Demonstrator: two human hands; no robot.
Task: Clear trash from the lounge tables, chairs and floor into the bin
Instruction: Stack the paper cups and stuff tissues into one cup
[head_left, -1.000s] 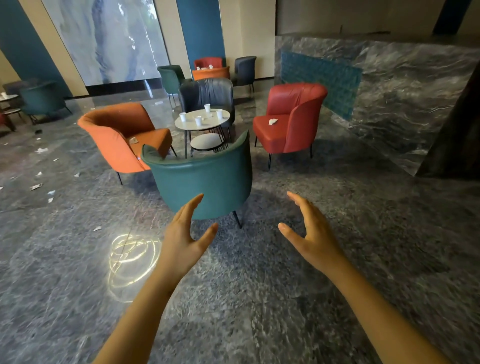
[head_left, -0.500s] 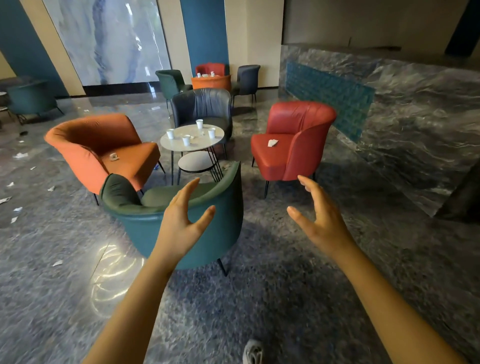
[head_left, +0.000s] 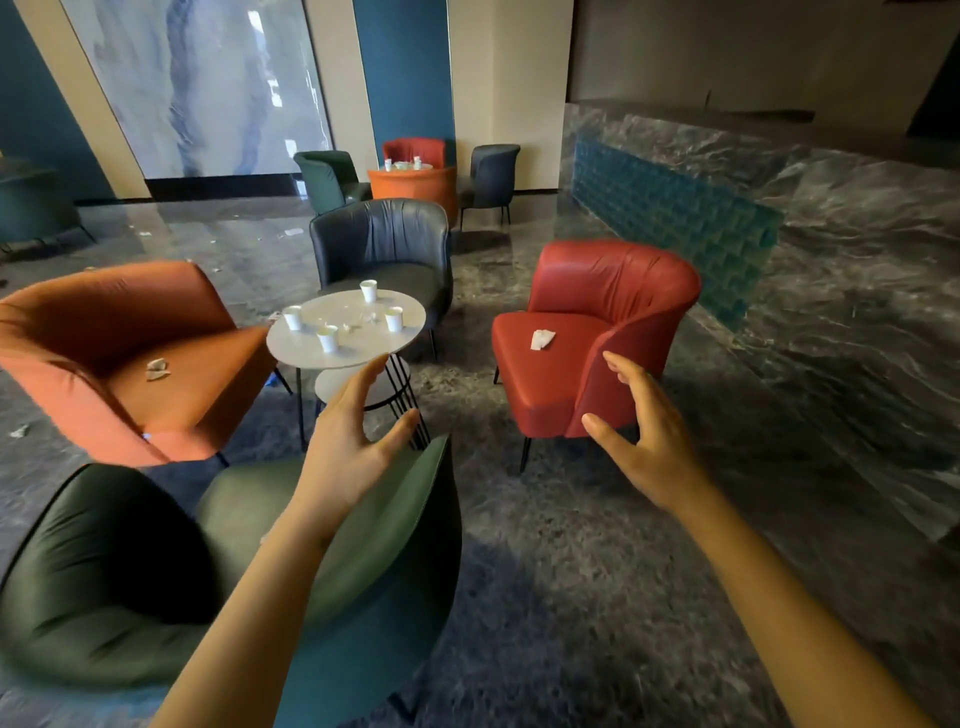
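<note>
Several white paper cups (head_left: 328, 338) and small scraps stand on a round white table (head_left: 311, 356). A crumpled tissue (head_left: 542, 339) lies on the seat of the red chair (head_left: 613, 291). Another crumpled tissue (head_left: 156, 369) lies on the orange chair (head_left: 119, 312). My left hand (head_left: 348, 447) is held out open over the back of the green chair (head_left: 374, 519), holding nothing. My right hand (head_left: 649, 447) is open in the air in front of the red chair's side, empty. No bin is in view.
A dark grey chair (head_left: 384, 244) stands behind the table. Paper scraps (head_left: 20, 431) lie on the marble floor at left. A second chair group with a littered table (head_left: 405, 166) is at the back. A marble counter (head_left: 779, 197) runs along the right.
The view has moved forward toward the chair group, so the green chair, table and red chair are closer and lower in frame. Both hands stay open and raised.
</note>
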